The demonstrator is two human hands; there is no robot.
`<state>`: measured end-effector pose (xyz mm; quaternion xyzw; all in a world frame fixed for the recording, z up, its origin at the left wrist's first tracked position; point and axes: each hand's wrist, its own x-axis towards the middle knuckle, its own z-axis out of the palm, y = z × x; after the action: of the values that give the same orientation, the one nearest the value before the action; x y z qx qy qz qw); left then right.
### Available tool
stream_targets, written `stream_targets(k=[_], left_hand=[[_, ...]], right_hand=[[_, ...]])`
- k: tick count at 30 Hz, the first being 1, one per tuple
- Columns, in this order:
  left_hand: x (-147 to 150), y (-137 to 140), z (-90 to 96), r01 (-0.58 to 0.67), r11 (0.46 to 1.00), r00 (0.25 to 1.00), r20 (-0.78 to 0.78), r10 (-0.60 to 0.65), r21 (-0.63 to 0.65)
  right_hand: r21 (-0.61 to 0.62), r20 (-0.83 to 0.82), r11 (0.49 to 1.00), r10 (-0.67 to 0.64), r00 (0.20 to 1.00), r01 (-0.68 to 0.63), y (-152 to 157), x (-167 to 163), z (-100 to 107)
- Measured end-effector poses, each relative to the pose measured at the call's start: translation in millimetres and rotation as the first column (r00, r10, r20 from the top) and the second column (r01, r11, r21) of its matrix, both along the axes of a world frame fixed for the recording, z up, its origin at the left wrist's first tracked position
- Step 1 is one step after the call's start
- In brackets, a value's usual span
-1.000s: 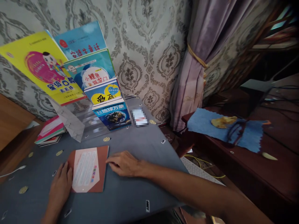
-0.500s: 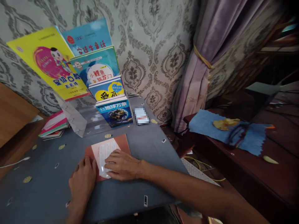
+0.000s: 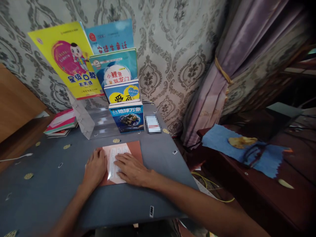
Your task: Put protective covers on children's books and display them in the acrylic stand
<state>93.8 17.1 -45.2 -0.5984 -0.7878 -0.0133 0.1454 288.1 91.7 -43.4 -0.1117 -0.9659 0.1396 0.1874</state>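
A thin booklet (image 3: 134, 149) with a reddish-brown cover and a pale pink panel of small print lies flat on the desk. Its panel shines with reflected light. My right hand (image 3: 132, 168) rests palm down across the panel, fingers stretched and slightly apart. Over the booklet's left edge lies my left hand (image 3: 95, 167), palm down, with its fingers side by side and a little bent. Both hands touch the booklet and cover part of it.
Behind the booklet, a clear stepped rack (image 3: 101, 121) holds several upright books, with a blue earth book (image 3: 128, 119) in front. A blurred-out card (image 3: 152, 124) lies beside it. More books (image 3: 61, 121) are stacked left. A blue cloth (image 3: 217, 140) covers part of the dark red furniture (image 3: 266, 197) at right.
The view has swung left, so everything sits farther right. My left hand has slid up along the booklet's left edge and its fingers lie flatter. My right hand stays on the panel.
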Motion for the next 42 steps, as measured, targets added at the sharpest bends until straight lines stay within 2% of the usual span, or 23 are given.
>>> stream_targets(k=[8,15,18,25,30,36,42], left_hand=[[-17.5,14.8,-16.7,0.142,0.981,0.980,0.121,-0.159,0.135],[-14.5,10.9,-15.3,0.159,0.975,0.973,0.144,-0.182,0.155],[-13.4,9.6,-13.4,0.144,0.980,0.976,0.146,-0.163,0.137],[-12.0,9.0,-11.4,0.115,0.987,0.974,0.182,-0.134,0.112],[-12.5,8.9,-11.8,0.113,0.988,0.974,0.184,-0.131,0.101],[-12.6,8.5,-13.3,0.121,0.986,0.971,0.194,-0.142,0.118],[-10.7,10.1,-12.8,0.158,0.980,0.964,0.198,-0.180,0.123]], right_hand=[[-0.068,0.060,0.998,-0.005,0.998,0.009,1.3,-2.1,1.3],[-0.078,0.186,0.994,-0.061,0.981,0.076,9.2,-27.5,-6.4],[-0.052,0.191,0.995,-0.077,0.979,0.089,12.7,-32.0,-10.2],[0.010,0.186,0.977,-0.210,0.960,0.212,21.4,-11.3,-12.9],[0.002,0.211,0.962,-0.269,0.940,0.275,30.5,7.1,-9.4],[-0.023,0.200,0.951,-0.298,0.933,0.308,27.7,11.8,-6.0],[-0.028,0.235,0.919,-0.377,0.896,0.394,23.7,14.4,-2.9]])
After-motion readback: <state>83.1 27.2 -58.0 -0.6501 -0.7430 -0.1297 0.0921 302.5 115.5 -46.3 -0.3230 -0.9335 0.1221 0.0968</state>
